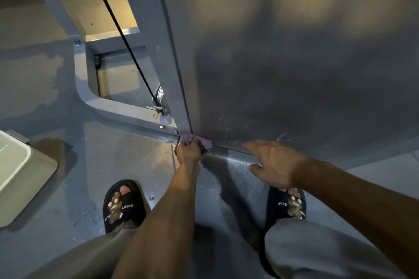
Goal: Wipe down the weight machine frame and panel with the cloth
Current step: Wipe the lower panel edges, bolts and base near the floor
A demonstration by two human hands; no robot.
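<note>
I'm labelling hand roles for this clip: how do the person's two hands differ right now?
The left hand is curled, gripping the crumpled purple cloth at the bottom corner of the grey metal panel; the right hand holds nothing. The left hand's fingers are bunched; the right hand's are spread, reaching toward the panel's lower edge. Both are low, near the floor.

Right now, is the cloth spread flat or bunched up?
Bunched. The purple cloth is crumpled in the left hand, pressed at the panel's bottom corner.

Dim, warm glare on the panel (pixel 294 41), heavy shadows, wide-angle edge distortion.
</note>
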